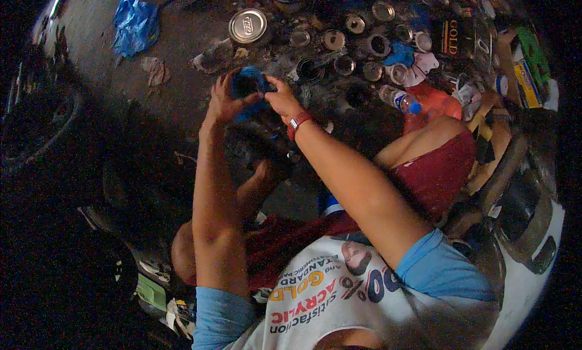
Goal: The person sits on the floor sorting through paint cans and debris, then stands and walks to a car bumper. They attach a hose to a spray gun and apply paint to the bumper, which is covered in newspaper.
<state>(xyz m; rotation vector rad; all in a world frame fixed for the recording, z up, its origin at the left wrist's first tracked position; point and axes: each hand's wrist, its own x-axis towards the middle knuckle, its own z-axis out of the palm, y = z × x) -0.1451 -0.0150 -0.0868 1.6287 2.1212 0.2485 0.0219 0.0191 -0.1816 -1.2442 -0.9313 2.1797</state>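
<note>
Both my hands are raised ahead of me on either side of crinkled blue plastic (253, 114) with a dark round middle; whether a can is inside it, I cannot tell. My left hand (223, 104) curls around its left side, the thumb reaching across the front. On the opposite side, my right hand (282, 103) pinches the edge between thumb and fingers, a red-strapped watch (296, 124) on the wrist. Past the hands lie an open dark can (310, 70) and a large round metal lid (248, 25).
Several small open paint cans (379, 45) crowd the floor at the far right. A clear bottle with a blue cap (400, 99) lies by red plastic (436, 104). A blue plastic bag (136, 23) rests far left. Dark, tyre-like rubber (57, 131) curves along the left.
</note>
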